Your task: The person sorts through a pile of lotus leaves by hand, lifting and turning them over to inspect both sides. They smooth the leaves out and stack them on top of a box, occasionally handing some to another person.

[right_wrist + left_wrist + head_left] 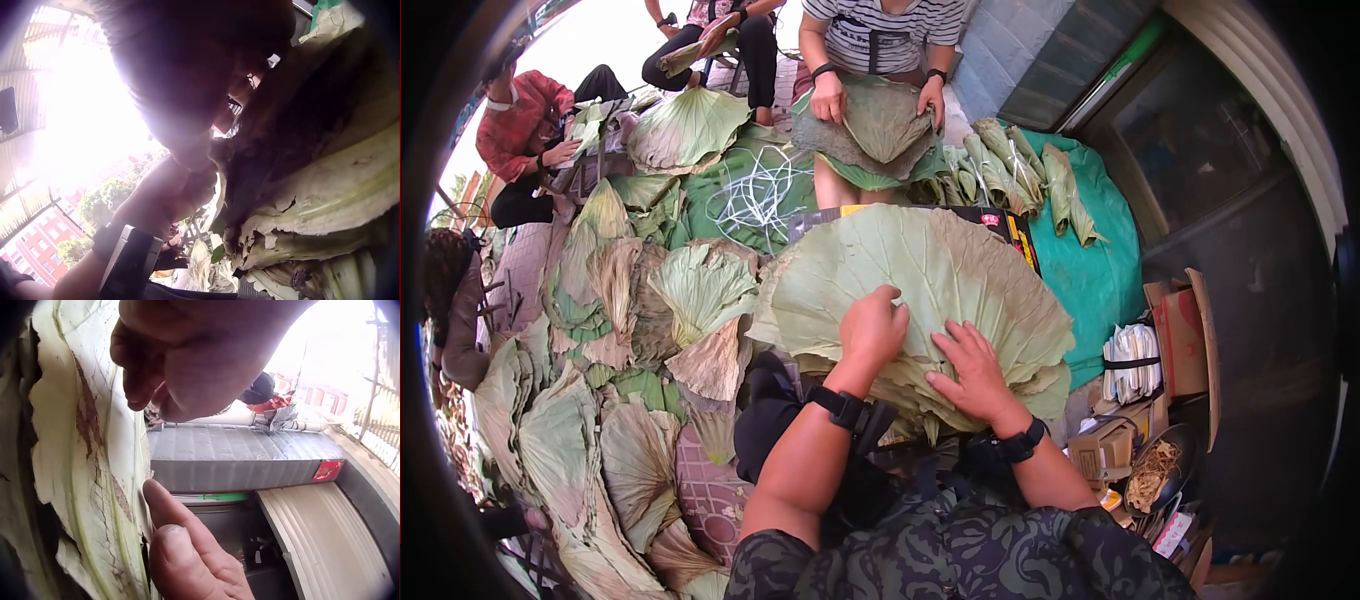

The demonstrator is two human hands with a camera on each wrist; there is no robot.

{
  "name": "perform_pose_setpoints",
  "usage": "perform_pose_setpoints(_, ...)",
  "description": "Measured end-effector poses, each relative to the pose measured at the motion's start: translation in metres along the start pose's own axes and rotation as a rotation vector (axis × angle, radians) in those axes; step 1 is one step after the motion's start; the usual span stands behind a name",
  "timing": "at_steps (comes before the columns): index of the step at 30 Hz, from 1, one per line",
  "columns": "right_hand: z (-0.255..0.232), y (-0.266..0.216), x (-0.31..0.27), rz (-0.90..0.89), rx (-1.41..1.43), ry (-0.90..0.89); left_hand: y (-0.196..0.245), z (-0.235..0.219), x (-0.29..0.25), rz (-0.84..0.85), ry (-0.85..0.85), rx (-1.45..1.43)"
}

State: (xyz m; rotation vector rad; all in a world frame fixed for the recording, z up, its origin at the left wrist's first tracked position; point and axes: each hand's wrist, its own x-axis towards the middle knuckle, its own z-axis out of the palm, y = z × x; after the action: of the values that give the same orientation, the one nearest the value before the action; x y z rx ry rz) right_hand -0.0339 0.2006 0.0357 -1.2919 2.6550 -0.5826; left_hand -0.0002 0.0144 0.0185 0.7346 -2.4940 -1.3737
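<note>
A broad stack of dried green-brown leaves (960, 250) lies in front of the wearer, its edges layered and ragged. On its near middle rests my left hand (875, 325), fingers curled in, with nothing seen in them; the left wrist view shows this hand (200, 356) beside the pale leaf surface (81, 444). My right hand (975, 372) lies to its right, fingers spread and fairly straight on the top leaf. In the right wrist view the right hand (194, 69) is dark, its fingertips partly hidden, above torn leaf edges (312, 206).
More leaves (560, 440) cover the ground at left. Across from me a person in a striped shirt (885, 40) holds leaves; others sit at upper left. White strings (760, 195) lie on green cloth. Rolled leaf bundles (1005, 165) and cardboard boxes (1185, 340) are at right.
</note>
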Motion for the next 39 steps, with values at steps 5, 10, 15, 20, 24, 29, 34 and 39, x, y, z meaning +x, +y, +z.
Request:
perform_pose_setpoints(5,-0.015,0.002,0.004,-0.031,-0.009,-0.028,0.002,0.007,0.003,0.018,-0.014,-0.038)
perform_pose_setpoints(10,-0.043,0.003,0.033,0.075,0.233,0.154,-0.002,0.004,0.000,0.003,-0.009,-0.082)
perform_pose_setpoints(15,-0.068,-0.016,0.108,-0.074,0.121,0.319,0.000,-0.002,-0.003,0.005,0.007,-0.150)
perform_pose_setpoints(20,-0.049,-0.029,0.166,-0.098,0.181,0.293,0.002,-0.004,-0.001,0.001,0.015,-0.206)
perform_pose_setpoints(24,-0.050,-0.035,0.201,-0.158,-0.167,0.596,0.002,-0.005,-0.002,0.003,0.019,-0.232)
perform_pose_setpoints(29,-0.051,-0.017,0.248,0.077,-0.435,0.585,0.000,-0.007,-0.010,0.038,-0.005,-0.224)
perform_pose_setpoints(34,-0.077,0.005,0.272,0.263,-0.493,0.283,-0.002,-0.011,-0.006,0.039,0.025,-0.252)
perform_pose_setpoints(39,-0.103,0.010,0.239,0.036,-0.243,0.472,0.004,-0.006,-0.003,0.052,-0.011,-0.311)
